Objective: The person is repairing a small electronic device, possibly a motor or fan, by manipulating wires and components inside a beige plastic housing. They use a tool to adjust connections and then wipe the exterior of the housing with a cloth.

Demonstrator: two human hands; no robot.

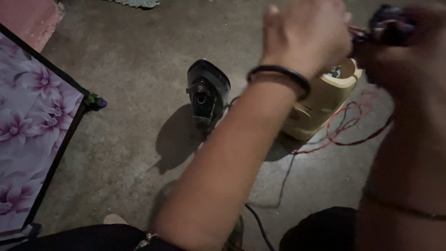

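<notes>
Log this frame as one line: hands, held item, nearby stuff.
left hand: raised, grip unclear | right hand: on dark object, red wires trailing | floor: black iron, cream appliance

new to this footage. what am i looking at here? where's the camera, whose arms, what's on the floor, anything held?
There is one picture, from a camera worn on a person's head, looking down at their own bare arms. No machine is involved. The left hand, with a dark bangle at the wrist, is raised mid-frame and blurred. The right hand holds a dark, blurred object with thin red wires trailing to the concrete floor. On the floor stand a black iron-shaped part and a cream plastic appliance body. A dark cord runs toward the person's knees. A floral-patterned panel lies at the left edge.
</notes>
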